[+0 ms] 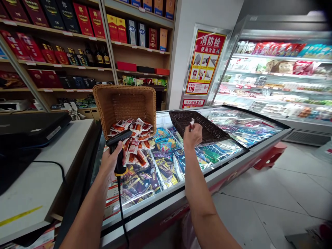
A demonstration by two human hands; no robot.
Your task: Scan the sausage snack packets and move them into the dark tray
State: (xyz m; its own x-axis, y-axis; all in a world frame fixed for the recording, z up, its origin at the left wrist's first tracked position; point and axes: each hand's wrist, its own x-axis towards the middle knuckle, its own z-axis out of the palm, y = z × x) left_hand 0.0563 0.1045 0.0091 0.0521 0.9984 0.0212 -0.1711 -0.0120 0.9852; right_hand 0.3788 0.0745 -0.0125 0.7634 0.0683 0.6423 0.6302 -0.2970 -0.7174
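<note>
My left hand (pixel 112 161) is wrapped round the handle of a black barcode scanner (pixel 119 152), whose cord hangs down over the freezer edge. Behind the scanner, a tan wicker basket (pixel 124 90) lies tipped toward me, with several packaged sausages (pixel 133 145) in it and spilled at its mouth. My right hand (pixel 193 135) is closed on a small packet (pixel 192 121) with a white end, probably a packaged sausage, mostly hidden by the fingers. It is held over a shallow dark brown wicker basket (pixel 212 129) that rests on the freezer's glass top.
The chest freezer (pixel 166 193) holds bagged ice creams under glass. A counter (pixel 23 193) with a black device (pixel 33 126) stands at left. Shelves of boxed bottles (pixel 98 55) line the back; a lit refrigerated display (pixel 280 76) and a red stool (pixel 271 155) are at right.
</note>
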